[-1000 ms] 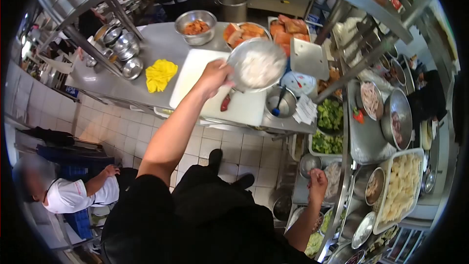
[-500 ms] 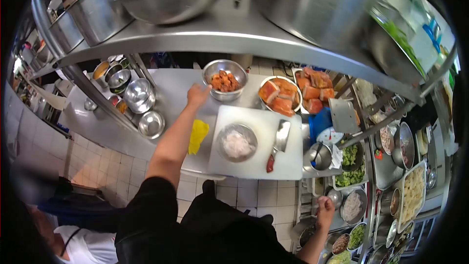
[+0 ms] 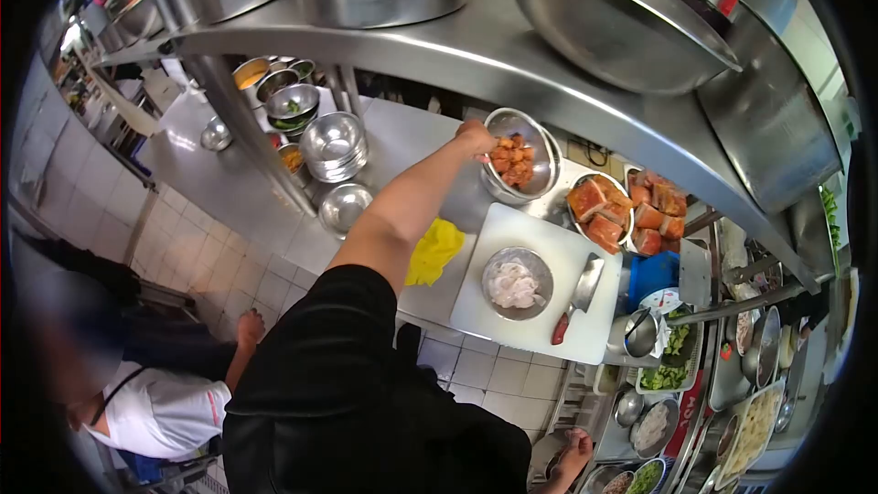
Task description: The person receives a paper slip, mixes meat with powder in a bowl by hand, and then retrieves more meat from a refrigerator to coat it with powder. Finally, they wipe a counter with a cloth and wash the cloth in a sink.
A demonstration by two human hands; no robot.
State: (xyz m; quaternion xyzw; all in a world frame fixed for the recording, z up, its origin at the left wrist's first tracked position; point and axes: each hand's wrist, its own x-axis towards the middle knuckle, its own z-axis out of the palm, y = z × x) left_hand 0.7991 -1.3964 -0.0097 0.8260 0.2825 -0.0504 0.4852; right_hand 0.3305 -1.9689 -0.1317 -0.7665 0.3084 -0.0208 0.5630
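My left hand (image 3: 474, 141) is closed at the left rim of a steel bowl (image 3: 546, 165) that holds orange-red pieces of food (image 3: 513, 161). The bowl looks tilted, with a second steel rim showing beneath it. At the lower right is my right hand (image 3: 576, 447), its fingers curled near the side counter; whether anything is in it is too small to tell. A white cutting board (image 3: 476, 297) bears a steel bowl of pale, whitish food (image 3: 514, 284) and a cleaver (image 3: 586, 284) with a red handle. Left of the board lies a yellow cloth (image 3: 435, 252).
A steel shelf (image 3: 439, 50) with large pots and bowls crosses above the counter. Trays of orange-red meat blocks (image 3: 604, 212) stand behind the board. Stacked steel bowls (image 3: 333, 142) are at left. A person in a white shirt (image 3: 169, 412) is at lower left.
The view has swung left, so the counter appears farther right. My left hand has reached the food bowl's rim and closed on it, and the bowl has tilted. More of the other person shows.
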